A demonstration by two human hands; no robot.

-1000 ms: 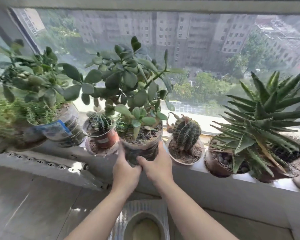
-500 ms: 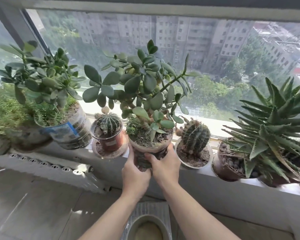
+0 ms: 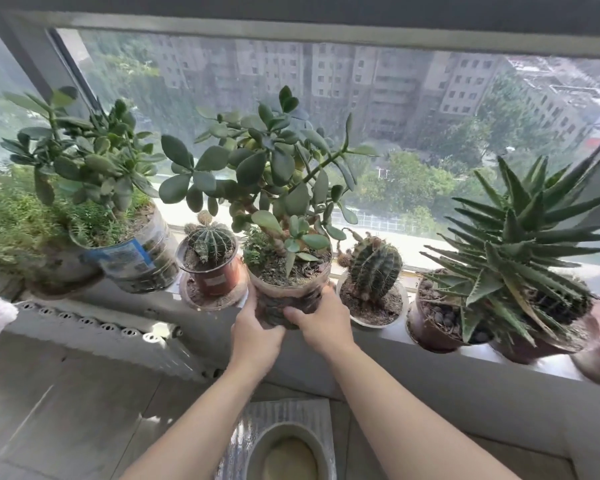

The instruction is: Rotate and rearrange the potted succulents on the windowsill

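two bare hands are grasping a clear plastic pot of soil holding a tall jade plant with round green leaves (image 3: 288, 292) at the front edge of a pale grey windowsill (image 3: 388, 336). the left hand (image 3: 255, 336) is wrapping its left side and the right hand (image 3: 321, 322) its right side. the pot is sitting between a small round cactus in a reddish-brown pot (image 3: 211, 261) and a ribbed barrel cactus in a white pot (image 3: 373, 282).

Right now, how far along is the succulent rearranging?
Early, by the look of it. In hand: both hands, left and right, grip the jade pot on the sill. Done: can't tell. Left: both cacti and the aloe stand untouched.
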